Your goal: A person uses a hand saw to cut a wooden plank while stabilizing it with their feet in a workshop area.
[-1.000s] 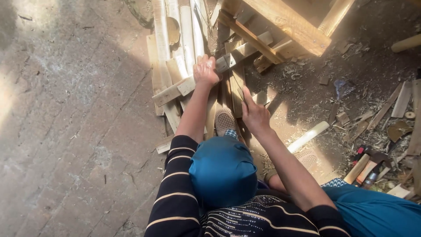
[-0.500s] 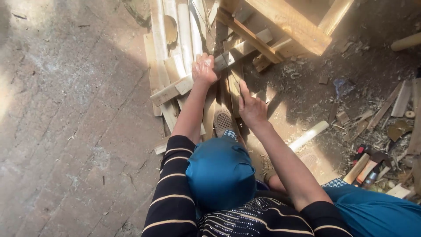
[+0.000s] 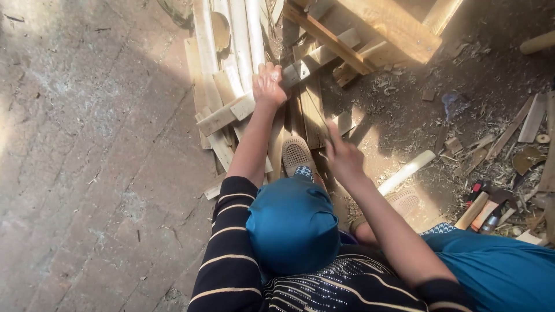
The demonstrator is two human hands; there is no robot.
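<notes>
My left hand (image 3: 269, 86) is clamped over a pale wooden slat (image 3: 231, 112) that lies crosswise on a pile of long planks (image 3: 231, 40). My right hand (image 3: 342, 157), blurred by motion, is closed on a thin dark blade (image 3: 317, 112) that slants up toward the slat near the left hand. What kind of tool the blade belongs to cannot be made out. A foot in a beige mesh shoe (image 3: 296, 155) rests on the planks between my arms.
A slanted wooden frame (image 3: 381, 26) stands behind the pile. Wood chips, offcuts and a pale stick (image 3: 407, 171) litter the dirt at right. Hand tools with red handles (image 3: 485, 208) lie at far right. A stone-paved floor (image 3: 87, 156) is at left.
My right hand has drawn the blade back toward my body, down and slightly right. The left hand keeps its hold on the slat.
</notes>
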